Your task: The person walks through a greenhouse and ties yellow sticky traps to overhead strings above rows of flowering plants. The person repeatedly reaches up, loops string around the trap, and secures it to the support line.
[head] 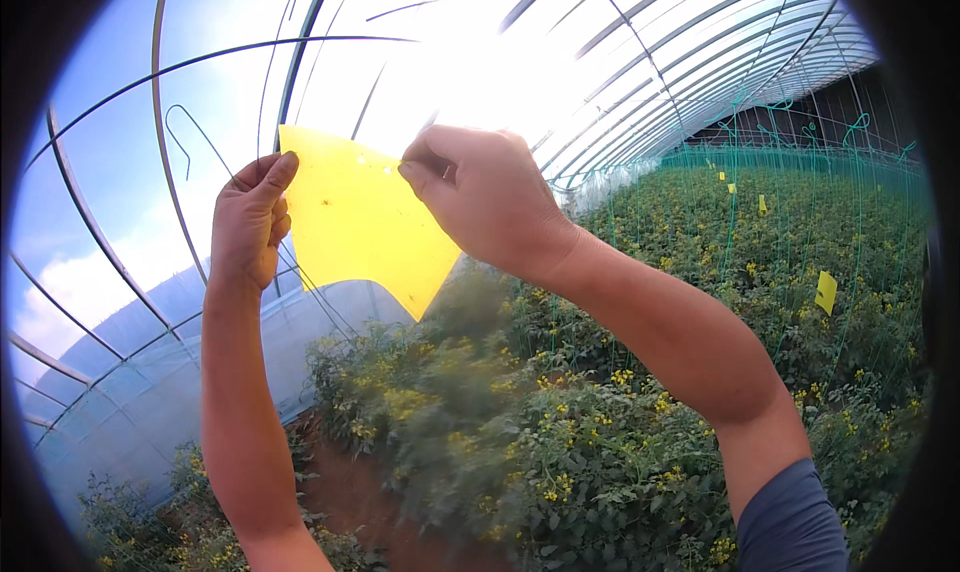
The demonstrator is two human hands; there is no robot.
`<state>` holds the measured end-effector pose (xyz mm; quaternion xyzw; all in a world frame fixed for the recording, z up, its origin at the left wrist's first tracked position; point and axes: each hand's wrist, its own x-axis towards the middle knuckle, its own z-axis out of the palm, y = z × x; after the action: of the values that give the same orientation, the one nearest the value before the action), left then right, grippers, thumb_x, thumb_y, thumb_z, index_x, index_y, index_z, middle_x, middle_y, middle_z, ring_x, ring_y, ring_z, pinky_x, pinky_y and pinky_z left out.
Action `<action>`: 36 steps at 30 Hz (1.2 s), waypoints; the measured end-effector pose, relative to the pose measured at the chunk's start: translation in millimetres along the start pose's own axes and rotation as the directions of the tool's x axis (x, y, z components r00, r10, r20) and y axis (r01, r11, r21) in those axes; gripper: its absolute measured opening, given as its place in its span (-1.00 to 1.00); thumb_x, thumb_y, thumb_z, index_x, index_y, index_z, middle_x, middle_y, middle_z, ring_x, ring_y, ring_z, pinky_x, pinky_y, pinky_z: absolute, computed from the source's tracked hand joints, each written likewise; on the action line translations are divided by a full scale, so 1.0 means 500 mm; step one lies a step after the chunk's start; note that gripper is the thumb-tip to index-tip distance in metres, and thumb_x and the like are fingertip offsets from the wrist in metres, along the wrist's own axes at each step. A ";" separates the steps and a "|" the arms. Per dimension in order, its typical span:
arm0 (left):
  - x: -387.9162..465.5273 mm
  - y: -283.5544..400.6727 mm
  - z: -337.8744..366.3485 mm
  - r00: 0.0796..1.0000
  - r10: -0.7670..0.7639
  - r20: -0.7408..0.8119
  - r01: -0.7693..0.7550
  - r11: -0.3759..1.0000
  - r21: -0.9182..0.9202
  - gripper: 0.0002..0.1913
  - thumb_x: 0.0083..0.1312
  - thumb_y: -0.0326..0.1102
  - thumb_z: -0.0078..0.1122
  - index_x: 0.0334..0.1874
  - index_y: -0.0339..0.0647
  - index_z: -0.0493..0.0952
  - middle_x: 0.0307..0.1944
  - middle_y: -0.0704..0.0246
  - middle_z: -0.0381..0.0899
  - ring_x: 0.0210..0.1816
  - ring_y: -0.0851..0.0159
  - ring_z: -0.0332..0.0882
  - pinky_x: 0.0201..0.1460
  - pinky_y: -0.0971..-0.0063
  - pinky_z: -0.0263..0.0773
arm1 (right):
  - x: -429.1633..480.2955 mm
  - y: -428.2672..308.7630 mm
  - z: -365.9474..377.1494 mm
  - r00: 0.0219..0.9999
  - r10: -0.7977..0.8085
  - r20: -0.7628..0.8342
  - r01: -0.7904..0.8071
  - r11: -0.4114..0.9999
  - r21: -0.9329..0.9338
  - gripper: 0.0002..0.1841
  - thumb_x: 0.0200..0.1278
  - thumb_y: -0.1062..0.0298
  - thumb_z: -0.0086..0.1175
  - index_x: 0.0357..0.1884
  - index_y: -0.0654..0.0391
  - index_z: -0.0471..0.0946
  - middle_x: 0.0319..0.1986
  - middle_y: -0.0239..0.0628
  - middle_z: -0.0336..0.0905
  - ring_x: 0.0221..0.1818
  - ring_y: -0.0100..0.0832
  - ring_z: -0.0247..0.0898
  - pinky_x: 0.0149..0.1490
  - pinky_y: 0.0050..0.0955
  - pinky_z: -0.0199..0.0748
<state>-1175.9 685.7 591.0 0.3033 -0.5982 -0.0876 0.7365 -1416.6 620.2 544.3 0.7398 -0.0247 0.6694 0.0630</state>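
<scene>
Raised in front of me is a yellow sticky insect trap sheet [360, 227], curved along its lower edge and dotted with small dark specks. Two small holes show near its top edge. My left hand [255, 212] pinches the upper left edge between thumb and fingers. Thin wire hooks [199, 126] stick up from behind that hand; whether its fingers also hold them is hidden. My right hand [480, 189] has thumb and forefinger together at the sheet's upper right edge, and covers that corner.
Rows of flowering tomato plants [615, 437] stand below and to the right, with green strings [731, 219] rising from them. Another yellow trap [826, 293] hangs among the plants. Curved greenhouse ribs [97, 227] arch overhead. A brown soil path [352, 489] runs below.
</scene>
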 end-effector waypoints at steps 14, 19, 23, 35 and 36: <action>0.182 0.148 0.075 0.846 0.523 0.100 -0.533 0.832 0.152 -0.72 0.21 -0.16 0.51 -0.14 -0.15 0.74 -0.62 0.64 0.44 -0.63 0.63 -0.02 -0.57 0.64 -0.06 | 0.077 -0.010 0.057 0.921 0.178 -0.346 -0.107 0.971 0.214 -0.71 0.43 0.26 0.12 -0.32 0.32 0.65 -0.63 -0.28 0.57 -0.60 -0.53 0.36 -0.43 -0.44 0.34; 0.198 0.166 0.098 0.845 0.520 0.124 -0.535 0.826 0.180 -0.60 0.18 -0.08 0.53 -0.04 -0.19 0.72 -0.67 0.65 0.38 -0.64 0.62 -0.11 -0.56 0.64 -0.12 | 0.086 -0.006 0.067 0.892 0.197 -0.406 -0.153 0.978 0.139 -0.64 0.46 0.22 0.10 -0.42 0.33 0.61 -0.72 -0.33 0.46 -0.64 -0.55 0.23 -0.45 -0.42 0.26; 0.180 0.202 0.080 0.810 0.556 0.186 -0.577 0.812 0.086 -0.75 0.34 -0.26 0.31 -0.11 -0.33 0.62 -0.47 0.38 0.54 -0.50 0.39 0.43 -0.52 0.60 0.29 | 0.090 -0.002 0.070 0.876 0.183 -0.445 -0.138 0.982 0.132 -0.65 0.44 0.20 0.11 -0.39 0.32 0.62 -0.63 -0.31 0.51 -0.57 -0.55 0.33 -0.39 -0.47 0.33; 0.177 0.193 0.141 0.792 0.596 0.129 -0.591 0.803 -0.079 -0.81 0.23 -0.37 0.41 -0.23 -0.36 0.67 -0.39 0.27 0.68 -0.37 0.34 0.62 -0.30 0.47 0.54 | 0.083 -0.002 0.070 0.835 0.241 -0.494 -0.192 0.970 0.148 -0.61 0.47 0.22 0.08 -0.46 0.32 0.60 -0.64 -0.32 0.51 -0.57 -0.54 0.30 -0.36 -0.43 0.35; 0.172 0.196 0.139 0.793 0.598 0.113 -0.595 0.801 -0.063 -0.80 0.22 -0.37 0.42 -0.22 -0.37 0.67 -0.38 0.26 0.69 -0.37 0.33 0.62 -0.30 0.46 0.54 | 0.084 -0.001 0.068 0.854 0.180 -0.488 -0.138 0.983 0.122 -0.61 0.47 0.22 0.08 -0.46 0.32 0.60 -0.64 -0.32 0.52 -0.57 -0.54 0.31 -0.36 -0.44 0.35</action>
<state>-1240.4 697.9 723.2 0.0844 -0.7080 0.1227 0.6904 -1378.4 618.6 582.5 0.5399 -0.0411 0.8405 -0.0189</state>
